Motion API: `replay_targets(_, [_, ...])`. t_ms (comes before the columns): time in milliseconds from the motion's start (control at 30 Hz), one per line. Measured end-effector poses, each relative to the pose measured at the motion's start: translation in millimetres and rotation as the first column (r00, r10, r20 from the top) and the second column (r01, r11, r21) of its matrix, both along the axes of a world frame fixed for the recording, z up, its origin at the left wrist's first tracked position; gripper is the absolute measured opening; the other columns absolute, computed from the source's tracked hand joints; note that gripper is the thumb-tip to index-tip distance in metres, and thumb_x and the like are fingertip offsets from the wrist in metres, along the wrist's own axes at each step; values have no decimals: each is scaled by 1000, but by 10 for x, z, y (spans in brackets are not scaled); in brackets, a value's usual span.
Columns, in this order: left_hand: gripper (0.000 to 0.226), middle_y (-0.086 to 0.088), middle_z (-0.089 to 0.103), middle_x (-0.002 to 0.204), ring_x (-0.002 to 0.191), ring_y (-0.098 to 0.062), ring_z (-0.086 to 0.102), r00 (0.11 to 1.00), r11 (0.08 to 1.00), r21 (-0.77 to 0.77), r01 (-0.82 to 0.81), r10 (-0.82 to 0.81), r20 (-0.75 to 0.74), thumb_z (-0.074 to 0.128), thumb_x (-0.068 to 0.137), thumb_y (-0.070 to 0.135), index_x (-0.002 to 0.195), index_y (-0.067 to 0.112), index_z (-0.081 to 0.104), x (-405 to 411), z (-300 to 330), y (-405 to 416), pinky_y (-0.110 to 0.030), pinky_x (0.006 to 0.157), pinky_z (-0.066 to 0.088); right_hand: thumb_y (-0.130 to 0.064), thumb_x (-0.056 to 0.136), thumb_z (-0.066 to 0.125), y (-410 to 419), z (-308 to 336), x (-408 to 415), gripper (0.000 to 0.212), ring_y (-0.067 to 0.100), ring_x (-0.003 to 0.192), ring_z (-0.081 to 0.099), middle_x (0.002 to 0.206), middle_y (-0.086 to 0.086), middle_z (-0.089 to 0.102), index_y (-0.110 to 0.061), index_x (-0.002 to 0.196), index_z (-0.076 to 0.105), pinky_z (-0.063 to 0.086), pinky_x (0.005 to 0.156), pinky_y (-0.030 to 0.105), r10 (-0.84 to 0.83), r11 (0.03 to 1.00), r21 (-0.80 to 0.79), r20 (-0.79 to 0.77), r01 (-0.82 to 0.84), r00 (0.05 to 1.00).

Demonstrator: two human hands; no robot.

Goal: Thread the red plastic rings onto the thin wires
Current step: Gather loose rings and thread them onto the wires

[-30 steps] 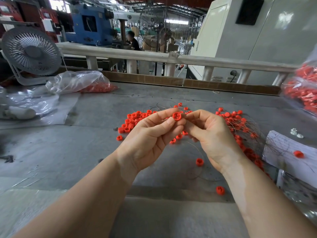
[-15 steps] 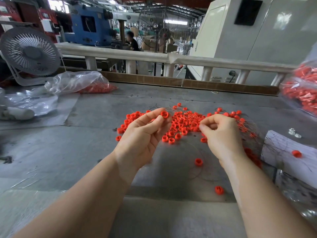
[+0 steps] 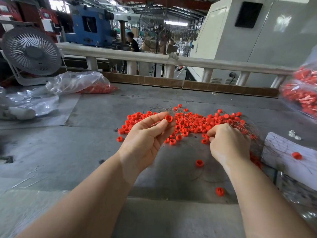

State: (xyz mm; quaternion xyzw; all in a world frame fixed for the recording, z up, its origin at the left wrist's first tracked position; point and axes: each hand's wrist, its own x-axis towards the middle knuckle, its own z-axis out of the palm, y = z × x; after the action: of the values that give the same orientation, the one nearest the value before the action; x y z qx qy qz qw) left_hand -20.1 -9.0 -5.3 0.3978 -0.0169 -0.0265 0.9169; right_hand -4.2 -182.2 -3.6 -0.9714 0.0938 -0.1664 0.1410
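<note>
On the head view I see my left hand (image 3: 145, 140) pinching one red ring (image 3: 169, 118) above the worktop (image 3: 68, 152). My right hand (image 3: 229, 145), fingers curled, digs into the ring pile (image 3: 193, 122) among thin wires (image 3: 164, 109); what it grips I cannot tell.

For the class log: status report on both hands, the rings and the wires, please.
Left hand pinches one red ring. Right hand curled at the ring pile, grip unclear. Thin wires tangled among the pile.
</note>
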Motion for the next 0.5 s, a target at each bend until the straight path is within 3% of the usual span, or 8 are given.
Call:
replay_targets(100, [19,-8,71,72,68,-13,69,1000,1000,8,9,-8,-4,49,86,-7,88,2,65,-11,4,-3,-22,68,58,-3,88,57,33,7,-4,24,24,103,59,103,0,70,-21,94,72,41,95,37,126,985,117,-1,-125,992])
replay_targets(233, [19,-9,71,73,69,-13,70,1000,1000,13,12,-12,-9,49,86,-8,89,2,65,-10,2,-2,-22,67,58,-1,87,58,21,41,-22,23,23,98,60,101,1,70,-18,95,72,43,94,38,97,975,192,81,-111,992])
replay_targets(400, [22,-9,71,75,71,-14,70,1000,1000,21,14,-13,-19,51,85,-7,82,4,70,-6,3,0,-22,66,57,-13,85,65,23,61,-45,14,23,92,60,91,0,71,-24,79,69,41,96,43,141,976,160,33,-145,989])
replay_targets(500, [30,-10,71,75,71,-14,70,1000,999,32,27,-26,-15,51,84,-6,71,8,75,-15,15,-4,-22,65,57,-27,84,68,17,67,-52,8,21,91,60,88,-4,70,-25,76,68,38,92,36,132,990,59,-38,-130,991])
